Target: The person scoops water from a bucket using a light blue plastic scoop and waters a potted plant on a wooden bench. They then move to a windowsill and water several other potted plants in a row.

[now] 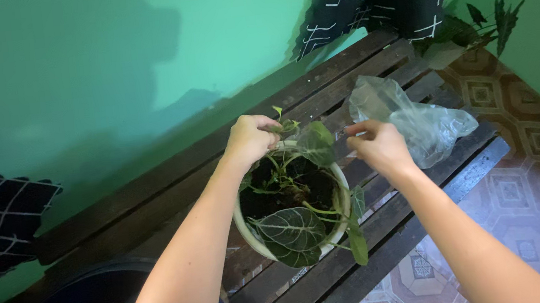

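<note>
White pot (342, 212) of leaves sits just below both hands (252, 138).

Two bare forearms reach forward from the bottom of the view, angled toward each other. The left hand (250, 140) is curled into a loose fist, knuckles up, fingertips pinched together at its far side. The right hand (380, 146) is held palm down, thumb and forefinger pinched together and pointing left.
</note>
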